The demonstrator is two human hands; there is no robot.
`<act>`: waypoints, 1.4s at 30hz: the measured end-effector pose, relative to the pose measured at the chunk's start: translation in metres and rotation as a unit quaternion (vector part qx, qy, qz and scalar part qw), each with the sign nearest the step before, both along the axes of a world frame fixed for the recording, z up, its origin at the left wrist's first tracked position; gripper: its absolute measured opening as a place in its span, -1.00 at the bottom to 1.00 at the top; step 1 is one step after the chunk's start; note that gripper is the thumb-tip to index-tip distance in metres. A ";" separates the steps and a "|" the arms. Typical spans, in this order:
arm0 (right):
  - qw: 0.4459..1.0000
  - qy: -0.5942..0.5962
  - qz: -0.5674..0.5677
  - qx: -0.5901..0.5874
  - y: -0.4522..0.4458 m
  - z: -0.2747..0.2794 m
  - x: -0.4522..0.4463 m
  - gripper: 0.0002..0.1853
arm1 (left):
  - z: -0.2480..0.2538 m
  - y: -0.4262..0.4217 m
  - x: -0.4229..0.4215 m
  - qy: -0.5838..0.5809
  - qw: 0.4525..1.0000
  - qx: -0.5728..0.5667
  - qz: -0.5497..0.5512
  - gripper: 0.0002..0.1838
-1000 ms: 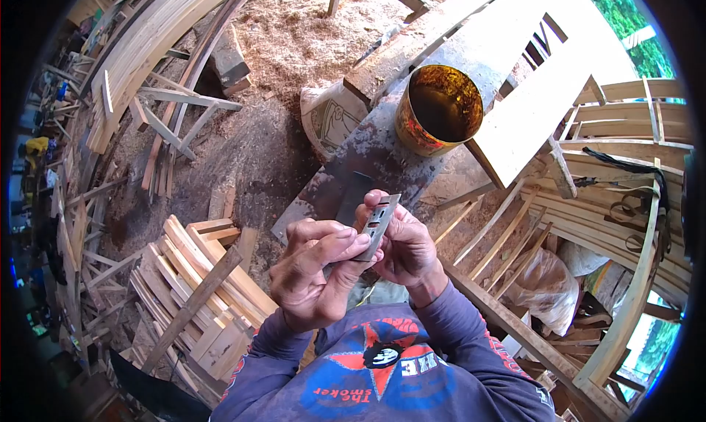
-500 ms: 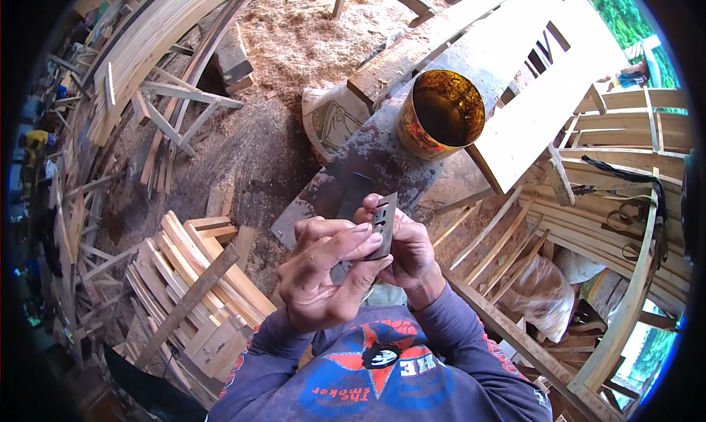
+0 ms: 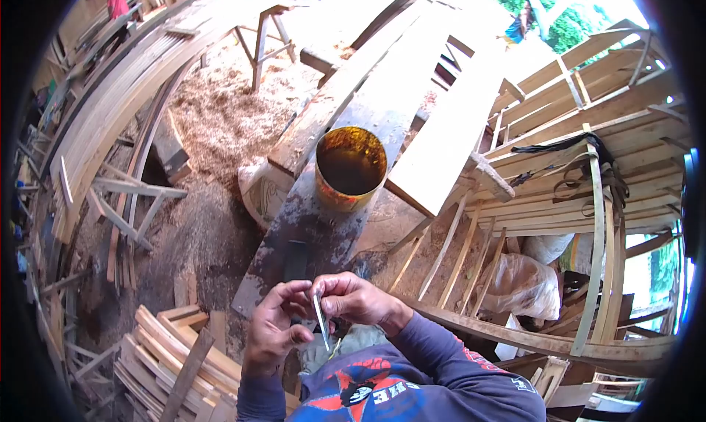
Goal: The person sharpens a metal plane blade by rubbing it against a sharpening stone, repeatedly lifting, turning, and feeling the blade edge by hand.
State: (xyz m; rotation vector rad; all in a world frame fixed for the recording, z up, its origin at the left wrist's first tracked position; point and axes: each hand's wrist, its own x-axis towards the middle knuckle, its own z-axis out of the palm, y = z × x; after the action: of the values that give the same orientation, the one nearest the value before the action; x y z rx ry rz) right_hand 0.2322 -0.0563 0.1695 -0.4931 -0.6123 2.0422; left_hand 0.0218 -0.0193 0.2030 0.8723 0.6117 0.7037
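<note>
A thin metal blade (image 3: 321, 320) is seen nearly edge-on in front of the chest. My right hand (image 3: 354, 298) pinches its upper end between thumb and fingers. Close on its left side, my left hand (image 3: 276, 326) has its thumb apart from its curled fingers; its fingertips come near the blade's top, and whether they touch it is unclear. Beyond the hands, a dark flat rectangular block (image 3: 296, 258) lies on the stained bench board (image 3: 268, 275). A round open tin (image 3: 351, 169), yellow inside with a dark bottom, stands farther up the board.
Stacked planks (image 3: 110, 113) run along the left, with cut wood pieces (image 3: 173, 348) at lower left. Wooden ribs and planking (image 3: 596, 231) fill the right, near a plastic sack (image 3: 522, 284). Sawdust (image 3: 235, 120) covers the ground. A person in red (image 3: 116, 1) is at far upper left.
The view has swung, so the tin and bench appear farther left and lower. The blade has turned from showing its slotted face to its edge. My left fingers have spread from their grip on it.
</note>
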 end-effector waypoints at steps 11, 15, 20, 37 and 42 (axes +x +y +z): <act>0.998 -0.056 0.030 0.025 -0.010 -0.004 0.003 -0.83 | 0.007 -0.005 0.001 0.030 0.998 0.030 -0.039 -0.16; 0.995 -0.076 0.027 0.054 -0.010 0.002 0.001 -0.85 | 0.005 -0.008 -0.004 0.033 0.998 0.036 -0.043 -0.12; 0.996 -0.078 0.022 0.036 -0.008 -0.006 -0.005 -0.84 | -0.003 -0.008 -0.006 0.080 0.989 0.119 -0.029 -0.13; 0.998 -0.044 0.050 0.010 -0.002 -0.008 -0.008 -0.82 | 0.001 -0.004 -0.018 0.028 0.995 0.094 -0.035 -0.27; 0.938 -0.310 -0.126 0.093 0.000 0.013 -0.020 -0.81 | -0.009 -0.009 -0.017 0.033 0.998 0.016 0.047 -0.40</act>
State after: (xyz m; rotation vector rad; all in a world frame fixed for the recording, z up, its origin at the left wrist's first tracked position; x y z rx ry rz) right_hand 0.2119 -0.0568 0.1823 -1.0586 -1.0440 1.5512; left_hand 0.0047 -0.0284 0.1942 0.9039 0.7050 0.7738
